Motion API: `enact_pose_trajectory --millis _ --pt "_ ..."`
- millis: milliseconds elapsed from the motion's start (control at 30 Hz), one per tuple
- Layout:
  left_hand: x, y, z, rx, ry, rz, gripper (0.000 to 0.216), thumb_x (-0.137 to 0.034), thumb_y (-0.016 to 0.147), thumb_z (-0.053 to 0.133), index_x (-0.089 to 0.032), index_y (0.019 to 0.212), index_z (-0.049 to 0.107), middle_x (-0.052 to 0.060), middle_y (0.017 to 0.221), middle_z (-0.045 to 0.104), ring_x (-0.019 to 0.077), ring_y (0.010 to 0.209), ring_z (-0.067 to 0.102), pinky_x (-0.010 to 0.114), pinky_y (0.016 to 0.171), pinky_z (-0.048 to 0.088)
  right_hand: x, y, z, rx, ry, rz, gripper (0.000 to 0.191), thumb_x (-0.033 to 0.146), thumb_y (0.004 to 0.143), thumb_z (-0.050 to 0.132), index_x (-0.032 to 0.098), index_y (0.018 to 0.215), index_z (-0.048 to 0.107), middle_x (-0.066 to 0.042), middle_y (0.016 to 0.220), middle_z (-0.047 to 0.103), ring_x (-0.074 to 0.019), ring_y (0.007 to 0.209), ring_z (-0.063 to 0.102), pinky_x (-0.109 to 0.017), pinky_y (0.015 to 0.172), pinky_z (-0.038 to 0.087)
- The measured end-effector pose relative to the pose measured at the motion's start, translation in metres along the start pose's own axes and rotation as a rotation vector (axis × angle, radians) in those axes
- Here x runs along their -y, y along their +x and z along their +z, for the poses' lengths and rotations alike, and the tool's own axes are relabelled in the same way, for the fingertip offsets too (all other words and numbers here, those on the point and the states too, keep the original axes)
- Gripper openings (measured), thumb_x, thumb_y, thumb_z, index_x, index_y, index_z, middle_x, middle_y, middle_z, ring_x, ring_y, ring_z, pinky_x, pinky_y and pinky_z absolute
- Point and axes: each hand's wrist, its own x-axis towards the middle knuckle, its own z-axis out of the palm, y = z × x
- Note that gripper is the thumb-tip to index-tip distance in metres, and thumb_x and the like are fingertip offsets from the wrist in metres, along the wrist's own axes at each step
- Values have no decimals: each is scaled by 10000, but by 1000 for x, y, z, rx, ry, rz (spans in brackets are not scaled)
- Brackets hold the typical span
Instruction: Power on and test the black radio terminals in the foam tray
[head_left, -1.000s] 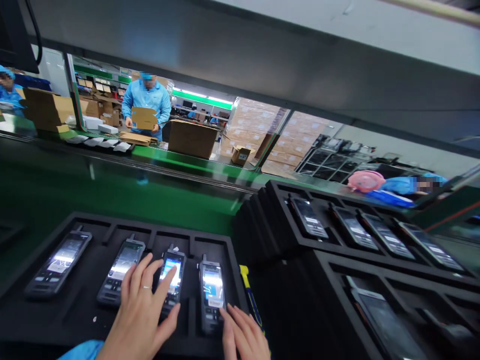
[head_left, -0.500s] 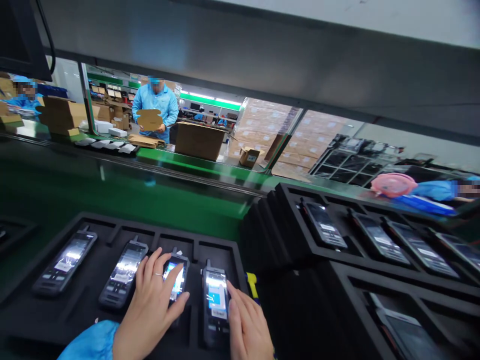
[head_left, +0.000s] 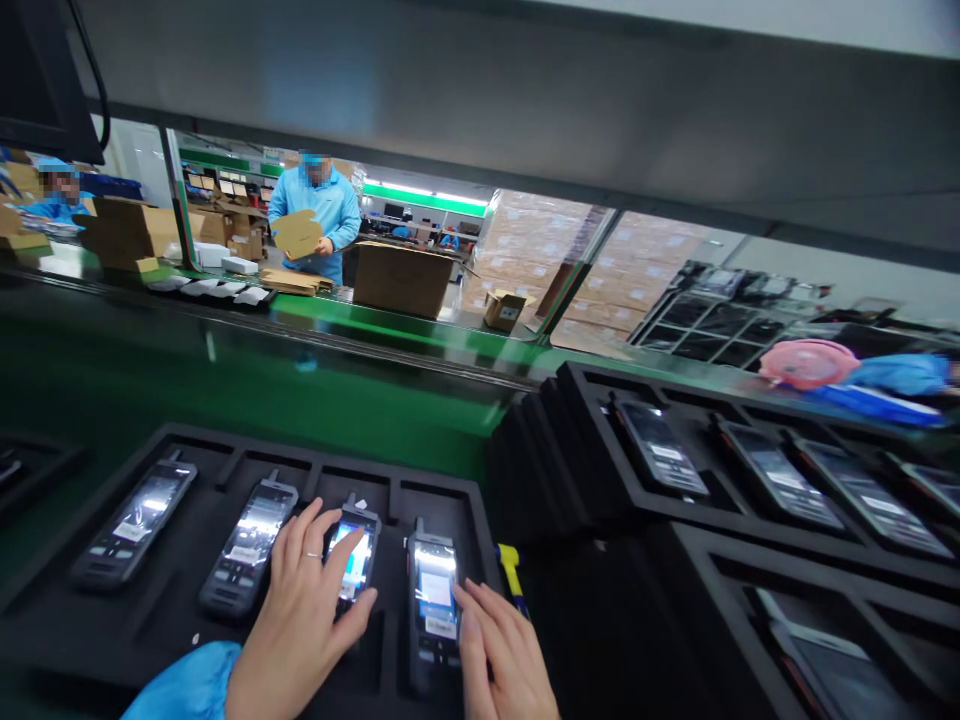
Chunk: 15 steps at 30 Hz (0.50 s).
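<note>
Both hands point(head_left: 300, 620) apparently on handsets point(head_left: 435, 590)

Black tray point(head_left: 187, 640), green belt point(head_left: 247, 385), blue sleeve point(head_left: 184, 685).

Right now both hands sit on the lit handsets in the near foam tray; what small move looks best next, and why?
Probably slide the left hand leftward to the second handset. The left hand rests on the third handset and the right hand touches the fourth handset. The second handset and the first handset lie lit and untouched in the black foam tray.
</note>
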Motion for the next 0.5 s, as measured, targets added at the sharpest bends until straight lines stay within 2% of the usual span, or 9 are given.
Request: enact_pose_trajectory --millis 133,267,500 --pt "3 -6 0 -45 32 39 320 -295 877 504 -212 1184 533 125 1270 454 311 1292 332 521 923 468 -5 0 -1 0 -25 -92 210 211 949 471 209 1074 639 -53 1135 573 -220 1084 494 -348 913 392" --pt "6 -12 1 -62 59 74 319 -279 858 520 -202 1167 543 129 1260 461 322 1280 345 519 894 484 -11 2 -5 84 -127 -227 205 189 912 517 203 1079 634 -60 1167 548 -239 1126 459 -354 909 391" --pt "5 -11 -1 -56 51 79 280 -263 854 523 -181 1120 556 141 1252 449 324 1278 334 528 875 508 -5 1 -4 -6 -16 -102 203 172 942 474 202 1072 628 -51 1132 574 -219 1093 494 -347 909 389"
